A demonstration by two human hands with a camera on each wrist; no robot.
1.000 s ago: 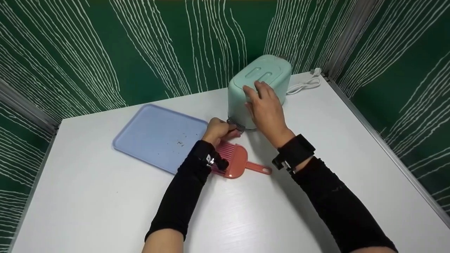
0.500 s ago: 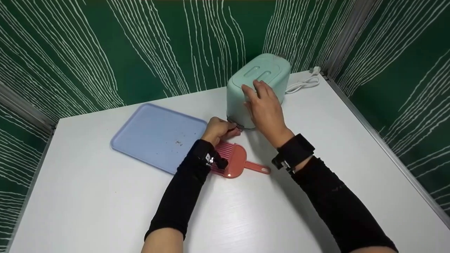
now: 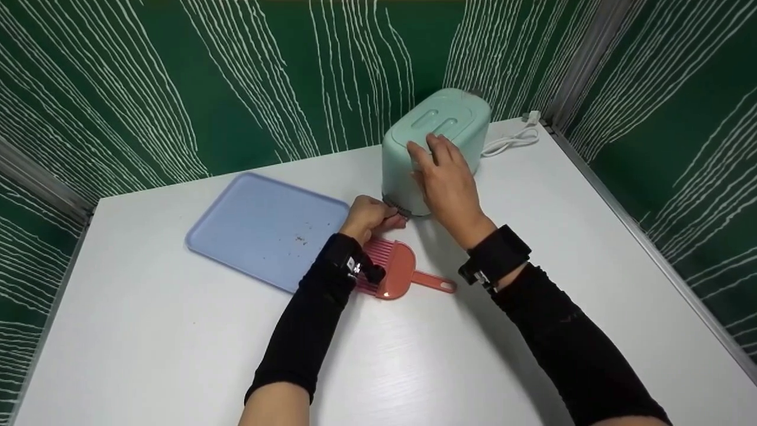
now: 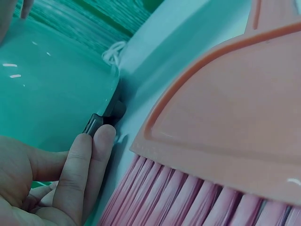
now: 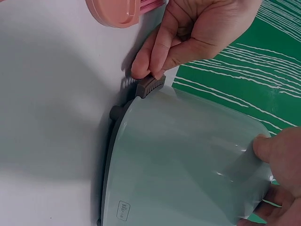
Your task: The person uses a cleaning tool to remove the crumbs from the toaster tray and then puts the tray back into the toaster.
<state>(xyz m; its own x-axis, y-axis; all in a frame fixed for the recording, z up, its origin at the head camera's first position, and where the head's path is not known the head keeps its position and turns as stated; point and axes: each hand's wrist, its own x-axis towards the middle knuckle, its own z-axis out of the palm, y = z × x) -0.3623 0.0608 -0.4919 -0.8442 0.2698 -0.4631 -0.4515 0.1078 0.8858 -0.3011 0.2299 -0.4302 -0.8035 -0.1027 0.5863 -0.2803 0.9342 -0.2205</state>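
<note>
A mint-green toaster (image 3: 402, 171) with a lid over its top stands near the back wall. My left hand (image 3: 368, 214) pinches the dark grey ribbed handle (image 5: 153, 85) of its crumb tray, low on the near end. Thumb and fingertips meet right at that handle, which lies against the toaster's bottom edge. My right hand (image 3: 452, 192) grips the toaster's upper corner, thumb on the end wall and fingers spread over the lid. In the right wrist view the right fingertips are partly hidden behind the toaster.
A blue tray (image 3: 236, 231) with scattered crumbs (image 3: 300, 239) lies left. The coral brush or dustpan set (image 3: 399, 272) with pink bristles lies beside it, partly under my left wrist. A white power cord (image 3: 514, 141) is bundled at the back right. Green walls enclose the table.
The crumb tray's handle stood out slightly from the toaster a second ago and now sits closer in against its base. Both hands have barely shifted.
</note>
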